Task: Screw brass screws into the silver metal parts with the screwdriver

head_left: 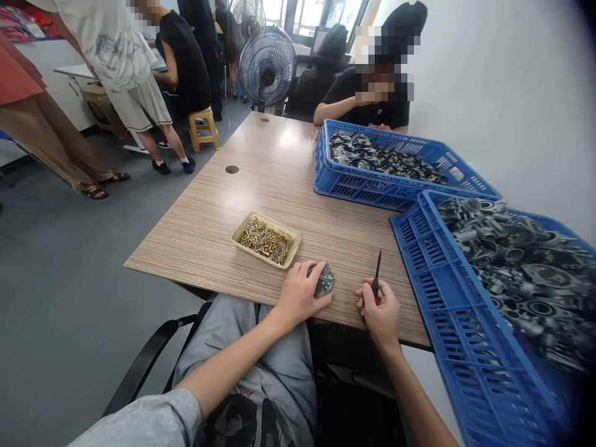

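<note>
My left hand (300,293) rests on the wood-grain tabletop (195,242) and grips a small grey metal casting (325,280), which covers part of it. My right hand (379,308) is closed around a small screwdriver (376,273) with a red handle and a dark shaft pointing up and away from me. A shallow cream tray (242,234) of brass and silver screws sits just beyond my left hand. The screwdriver and casting stand apart, with a strip of tabletop between my hands.
Two blue plastic crates (358,183) (465,347) full of dark metal castings stand at the table's right side, the nearer one overhanging its edge. A seated co-worker (363,102) is at the far end. Beyond are a standing fan (267,67), stools and other people.
</note>
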`<state>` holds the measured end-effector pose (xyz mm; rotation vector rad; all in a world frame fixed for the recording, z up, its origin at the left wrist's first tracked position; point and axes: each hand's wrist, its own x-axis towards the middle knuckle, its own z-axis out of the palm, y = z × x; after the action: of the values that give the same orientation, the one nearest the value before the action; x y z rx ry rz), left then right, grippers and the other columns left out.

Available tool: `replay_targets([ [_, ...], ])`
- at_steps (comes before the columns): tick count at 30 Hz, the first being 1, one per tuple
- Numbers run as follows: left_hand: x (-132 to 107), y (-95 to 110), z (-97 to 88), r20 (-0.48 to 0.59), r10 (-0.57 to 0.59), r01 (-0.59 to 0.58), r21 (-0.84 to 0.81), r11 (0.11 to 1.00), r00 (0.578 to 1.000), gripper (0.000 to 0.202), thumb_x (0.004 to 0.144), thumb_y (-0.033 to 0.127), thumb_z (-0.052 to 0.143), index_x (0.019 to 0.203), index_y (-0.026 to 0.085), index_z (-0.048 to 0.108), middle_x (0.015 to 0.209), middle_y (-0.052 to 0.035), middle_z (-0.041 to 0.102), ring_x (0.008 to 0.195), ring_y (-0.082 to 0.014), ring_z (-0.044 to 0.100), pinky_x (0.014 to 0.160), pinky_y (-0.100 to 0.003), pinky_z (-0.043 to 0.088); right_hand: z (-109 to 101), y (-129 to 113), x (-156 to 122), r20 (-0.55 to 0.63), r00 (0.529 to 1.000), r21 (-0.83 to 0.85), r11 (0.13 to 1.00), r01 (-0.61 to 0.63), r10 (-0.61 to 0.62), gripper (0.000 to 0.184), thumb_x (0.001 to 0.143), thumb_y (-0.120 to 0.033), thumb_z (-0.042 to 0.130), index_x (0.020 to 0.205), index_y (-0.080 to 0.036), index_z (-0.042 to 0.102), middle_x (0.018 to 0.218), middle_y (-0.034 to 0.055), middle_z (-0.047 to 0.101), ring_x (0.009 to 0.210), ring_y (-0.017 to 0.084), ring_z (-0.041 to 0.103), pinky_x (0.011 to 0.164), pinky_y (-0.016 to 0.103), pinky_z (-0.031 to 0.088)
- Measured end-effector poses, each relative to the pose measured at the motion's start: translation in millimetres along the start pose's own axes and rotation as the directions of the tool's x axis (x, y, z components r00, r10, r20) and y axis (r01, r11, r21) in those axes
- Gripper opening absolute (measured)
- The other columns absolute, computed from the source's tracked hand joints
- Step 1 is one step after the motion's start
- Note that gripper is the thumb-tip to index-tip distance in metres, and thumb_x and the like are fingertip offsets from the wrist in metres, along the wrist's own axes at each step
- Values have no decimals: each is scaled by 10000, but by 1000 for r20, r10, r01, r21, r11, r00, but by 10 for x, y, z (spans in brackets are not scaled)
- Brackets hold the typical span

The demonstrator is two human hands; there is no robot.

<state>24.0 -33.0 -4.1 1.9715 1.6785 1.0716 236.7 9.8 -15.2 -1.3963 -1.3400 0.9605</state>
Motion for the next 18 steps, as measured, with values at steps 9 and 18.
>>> replay_targets([
  [9,14,8,11,-52,-12,15,64,998,999,740,902,478,754,1542,248,462,1451,-126,594,1345,-351,517,1182,-544,438,-33,23,18,-4,1000,71,997,-5,5,444,890,-579,744,1085,-194,641,732,3,642,478,112,531,352,190,389],
  [18,-170,123,-578,-271,124,-127,7,992,955,287,1013,297,587,1294,246,614,1213,-89,713,1167,-244,665,1053,-410,547,-39,73,38,24,1000,104,995,-13,11,455,880,-596,748,1071,-194,655,726,10,646,478,120,545,344,193,388],
])
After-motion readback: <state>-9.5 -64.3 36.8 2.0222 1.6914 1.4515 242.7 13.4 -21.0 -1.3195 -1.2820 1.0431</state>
